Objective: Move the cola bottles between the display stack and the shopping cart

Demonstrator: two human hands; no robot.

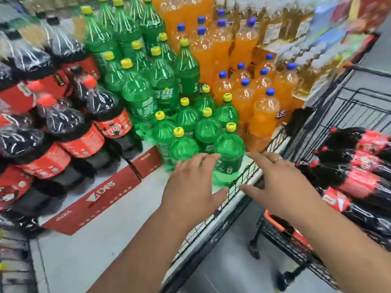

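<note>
It looks like a pause between carries: the left hand (191,182) and right hand (281,187) hover empty, fingers spread, over the cart (251,169) rim, and next must grip a cola bottle (359,182) lying inside the cart.

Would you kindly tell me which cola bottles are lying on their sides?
The cola bottles in the shopping cart; the display stack holds upright ones.

Two bare forearms without sleeves, right hand (281,187) wearing a thin ring (277,160)
</note>
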